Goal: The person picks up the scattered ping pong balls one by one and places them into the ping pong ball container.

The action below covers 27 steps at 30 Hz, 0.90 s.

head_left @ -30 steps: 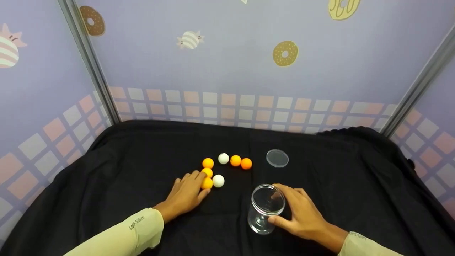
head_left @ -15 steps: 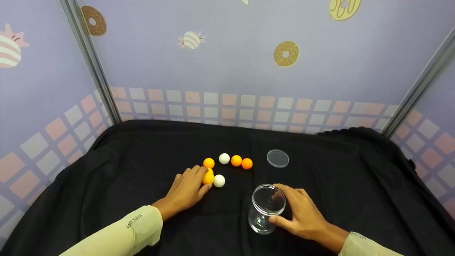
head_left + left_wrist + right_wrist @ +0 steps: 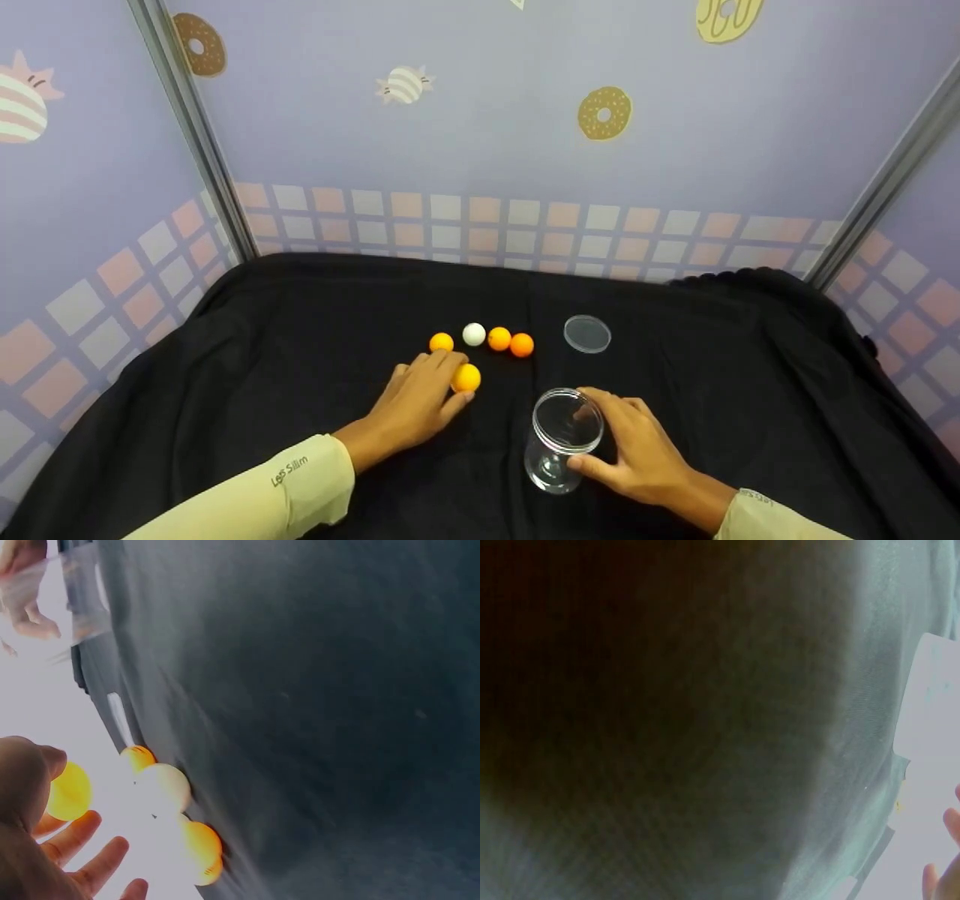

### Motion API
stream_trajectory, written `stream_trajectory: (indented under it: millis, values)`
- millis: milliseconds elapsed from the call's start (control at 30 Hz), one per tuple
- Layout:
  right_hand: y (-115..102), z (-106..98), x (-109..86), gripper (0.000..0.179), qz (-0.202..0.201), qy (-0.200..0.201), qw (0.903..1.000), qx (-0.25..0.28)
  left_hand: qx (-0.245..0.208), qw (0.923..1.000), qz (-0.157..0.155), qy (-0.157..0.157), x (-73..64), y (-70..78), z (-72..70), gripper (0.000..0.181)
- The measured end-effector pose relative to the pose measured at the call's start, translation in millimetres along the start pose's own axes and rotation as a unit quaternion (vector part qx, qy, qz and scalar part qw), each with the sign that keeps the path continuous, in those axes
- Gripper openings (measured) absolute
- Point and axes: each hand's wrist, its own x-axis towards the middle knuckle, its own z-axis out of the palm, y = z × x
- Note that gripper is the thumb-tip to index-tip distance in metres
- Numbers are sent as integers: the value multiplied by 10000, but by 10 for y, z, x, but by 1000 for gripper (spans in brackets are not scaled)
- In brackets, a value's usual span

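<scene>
Raised off the black cloth, an orange ping-pong ball [image 3: 466, 378] is pinched between the thumb and fingers of my left hand [image 3: 420, 397]. In the left wrist view the same ball [image 3: 70, 793] sits at the thumb tip, with the other fingers spread below. My right hand [image 3: 637, 446] grips a clear, lidless jar [image 3: 551, 465] standing upright on the cloth; nothing shows inside it. Beyond the left hand lie an orange ball [image 3: 441, 343], a white ball [image 3: 474, 334] and two more orange balls. The near white ball is hidden from the head view.
A clear round lid [image 3: 587, 334] lies flat behind the jar. Black cloth [image 3: 337, 315] covers the table, rumpled at its right side. A patterned wall panel [image 3: 495, 150] stands behind, with side panels left and right. The right wrist view is mostly dark and blocked.
My left hand has picked up the orange ball from the near group and moved it right, toward the jar. The right hand and the jar have stayed in place.
</scene>
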Motion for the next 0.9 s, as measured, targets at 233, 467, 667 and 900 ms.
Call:
stream_trajectory:
  millis: [233,467,667,900]
  values:
    - [-8,-18,-8,84,143,-246,9996,1,-45,9990,425,136,32,216,-74,44]
    - [-5,-13,-5,84,183,-268,9995,-1,23,9966,811,119,80,452,-156,44]
    - [-2,-1,-2,83,167,-221,9996,8,12,9953,968,21,110,612,-228,43]
    - [-4,-6,-2,83,200,-272,9994,18,-27,9916,1291,88,130,779,-252,44]
